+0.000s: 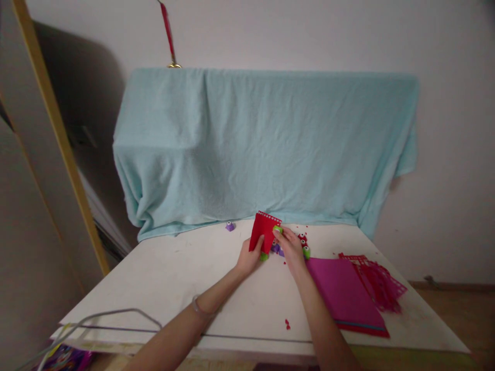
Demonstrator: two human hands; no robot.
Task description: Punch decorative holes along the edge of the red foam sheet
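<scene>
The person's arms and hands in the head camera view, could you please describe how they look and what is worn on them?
Both forearms are bare, with no sleeves showing up to the bottom edge of the picture. The left hand has a thin, pale bracelet around its wrist. The right hand and its wrist show no bracelet, watch or glove. Any rings are too small to tell.

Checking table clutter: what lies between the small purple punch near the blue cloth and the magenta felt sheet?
In the head view, the red felt piece, both hands holding it, and small punches lie between the purple punch and magenta sheet.
</scene>
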